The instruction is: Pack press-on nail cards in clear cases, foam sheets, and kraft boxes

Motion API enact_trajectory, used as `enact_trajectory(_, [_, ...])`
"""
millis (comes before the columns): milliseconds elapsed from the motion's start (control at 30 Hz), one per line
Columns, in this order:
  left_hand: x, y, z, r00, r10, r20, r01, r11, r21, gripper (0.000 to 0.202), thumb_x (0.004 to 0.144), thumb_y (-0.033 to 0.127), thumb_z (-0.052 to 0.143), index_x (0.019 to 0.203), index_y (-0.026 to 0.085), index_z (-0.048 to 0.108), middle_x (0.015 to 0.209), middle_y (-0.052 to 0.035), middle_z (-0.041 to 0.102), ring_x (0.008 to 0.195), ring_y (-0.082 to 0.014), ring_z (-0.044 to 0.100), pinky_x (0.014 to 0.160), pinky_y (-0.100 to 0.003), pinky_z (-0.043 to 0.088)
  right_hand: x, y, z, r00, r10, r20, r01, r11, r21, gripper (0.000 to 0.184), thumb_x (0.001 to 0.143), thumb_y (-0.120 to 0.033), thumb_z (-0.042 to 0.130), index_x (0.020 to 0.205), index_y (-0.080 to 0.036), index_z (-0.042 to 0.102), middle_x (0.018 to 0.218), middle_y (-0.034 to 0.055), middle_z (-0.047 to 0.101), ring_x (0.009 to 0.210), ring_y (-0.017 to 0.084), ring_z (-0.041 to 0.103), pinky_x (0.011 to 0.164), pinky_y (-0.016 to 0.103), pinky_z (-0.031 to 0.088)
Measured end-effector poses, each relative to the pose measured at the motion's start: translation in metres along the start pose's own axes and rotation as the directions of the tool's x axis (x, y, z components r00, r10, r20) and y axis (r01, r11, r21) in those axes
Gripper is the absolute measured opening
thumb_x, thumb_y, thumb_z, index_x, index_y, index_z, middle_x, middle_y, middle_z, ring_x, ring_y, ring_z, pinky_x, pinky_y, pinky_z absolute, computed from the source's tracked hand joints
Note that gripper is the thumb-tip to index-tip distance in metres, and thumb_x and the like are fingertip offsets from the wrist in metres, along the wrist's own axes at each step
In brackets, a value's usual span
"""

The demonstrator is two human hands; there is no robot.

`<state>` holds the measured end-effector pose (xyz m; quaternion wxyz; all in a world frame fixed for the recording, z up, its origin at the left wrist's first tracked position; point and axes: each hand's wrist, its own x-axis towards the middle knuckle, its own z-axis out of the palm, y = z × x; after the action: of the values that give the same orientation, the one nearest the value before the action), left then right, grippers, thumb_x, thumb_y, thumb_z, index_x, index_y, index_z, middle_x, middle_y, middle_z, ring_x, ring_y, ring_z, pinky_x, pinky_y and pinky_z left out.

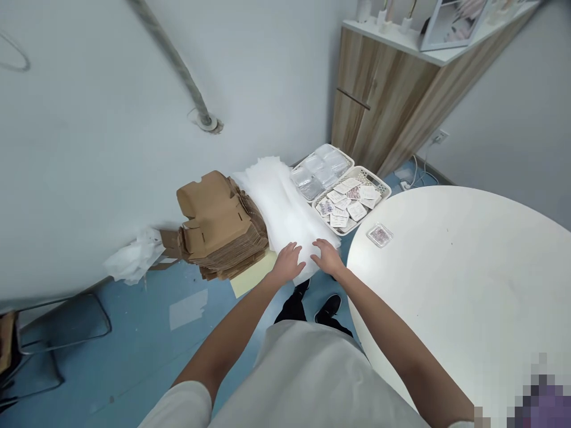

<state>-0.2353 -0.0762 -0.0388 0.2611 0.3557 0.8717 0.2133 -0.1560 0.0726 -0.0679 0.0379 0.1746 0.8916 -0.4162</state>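
I have my left grip [288,265] and right grip [329,259] at the centre of the frame, both released, fingers spread and lightly curled, over the lower end of the soft white foam sheets [282,205]; I cannot tell whether the fingertips touch them. The thin, ragged-edged sheets stretch up the middle of the frame. To their left I see a stack of flattened cardboard boxes [219,223], matte brown with notched flaps. Right of centre, a perforated plastic basket [371,177] holds small squarish packs [357,210]. At right, a smooth, round white bench [455,285] carries a clear plastic case [380,235].
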Motion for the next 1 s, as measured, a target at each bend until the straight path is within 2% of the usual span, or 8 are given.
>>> enact_trajectory(167, [0.024,-0.021,-0.009,0.998,0.010,0.069,-0.012,0.999,0.030,0.041,0.071,0.022,0.052,0.110,0.016,0.047,0.129,-0.0136,0.041,0.125,-0.0274,0.029,0.102,-0.040,0.022,0.036,-0.017,0.029,0.998,0.060,0.031,-0.059,0.997,-0.057,0.046,0.072,-0.017,0.051,0.118,-0.014,0.046,0.133,0.0136,0.036,0.125,0.025,0.029,0.098,0.040,0.031])
enact_trajectory(300, [0.027,-0.040,-0.009,0.991,0.009,0.131,-0.007,1.000,-0.014,0.037,0.068,0.022,0.055,0.104,0.017,0.050,0.124,-0.0134,0.044,0.122,-0.0297,0.032,0.101,-0.042,0.024,0.055,-0.020,0.044,0.980,0.195,-0.051,-0.199,0.976,-0.085,0.053,0.069,-0.018,0.055,0.121,-0.016,0.041,0.138,0.0136,0.026,0.128,0.029,0.022,0.097,0.042,0.031])
enact_trajectory(433, [0.023,-0.054,-0.008,0.988,0.014,0.151,0.007,0.990,-0.138,0.038,0.065,0.025,0.059,0.102,0.018,0.052,0.126,-0.0133,0.043,0.123,-0.0314,0.031,0.102,-0.043,0.022,0.068,-0.021,0.047,0.925,0.334,-0.181,-0.357,0.927,-0.114,0.064,0.067,-0.021,0.057,0.126,-0.018,0.032,0.134,0.0167,0.028,0.122,0.034,0.030,0.090,0.048,0.032])
enact_trajectory(533, [0.021,-0.060,-0.010,0.987,-0.021,0.157,0.058,0.969,-0.238,0.048,0.064,0.026,0.059,0.110,0.019,0.049,0.133,-0.0115,0.036,0.126,-0.0297,0.027,0.103,-0.042,0.022,0.081,-0.023,0.046,0.886,0.382,-0.263,-0.429,0.890,-0.154,0.063,0.069,-0.020,0.055,0.126,-0.020,0.030,0.120,0.0158,0.043,0.109,0.031,0.043,0.087,0.049,0.031])
enact_trajectory(667, [0.026,-0.065,-0.015,0.985,-0.065,0.159,0.117,0.932,-0.344,0.065,0.067,0.028,0.057,0.127,0.019,0.034,0.142,-0.0108,0.020,0.129,-0.0274,0.022,0.102,-0.040,0.024,0.093,-0.022,0.042,0.899,0.368,-0.236,-0.417,0.886,-0.205,0.049,0.071,-0.015,0.048,0.118,-0.023,0.037,0.101,0.0086,0.054,0.089,0.022,0.054,0.082,0.042,0.034])
enact_trajectory(767, [0.032,-0.068,-0.017,0.979,-0.082,0.185,0.150,0.908,-0.391,0.071,0.067,0.028,0.057,0.131,0.020,0.027,0.143,-0.0107,0.018,0.130,-0.0264,0.020,0.103,-0.040,0.022,0.092,-0.021,0.041,0.916,0.346,-0.202,-0.381,0.907,-0.178,0.045,0.072,-0.012,0.042,0.116,-0.021,0.040,0.094,0.0081,0.057,0.083,0.020,0.055,0.074,0.035,0.039])
enact_trajectory(900, [0.040,-0.069,-0.017,0.975,-0.096,0.200,0.179,0.873,-0.453,0.076,0.067,0.026,0.058,0.133,0.020,0.023,0.143,-0.0126,0.015,0.126,-0.0264,0.028,0.102,-0.039,0.024,0.081,-0.026,0.033,0.914,0.274,-0.298,-0.297,0.954,-0.035,0.052,0.072,-0.015,0.040,0.124,-0.018,0.032,0.109,0.0106,0.052,0.089,0.020,0.053,0.073,0.034,0.042])
enact_trajectory(1000, [0.043,-0.067,-0.017,0.983,-0.106,0.148,0.167,0.846,-0.506,0.074,0.068,0.025,0.057,0.133,0.019,0.023,0.142,-0.0131,0.016,0.125,-0.0265,0.031,0.100,-0.039,0.028,0.071,-0.035,0.019,0.904,0.255,-0.343,-0.250,0.966,0.058,0.047,0.073,-0.022,0.041,0.120,-0.016,0.039,0.107,0.0099,0.053,0.079,0.017,0.054,0.069,0.032,0.043])
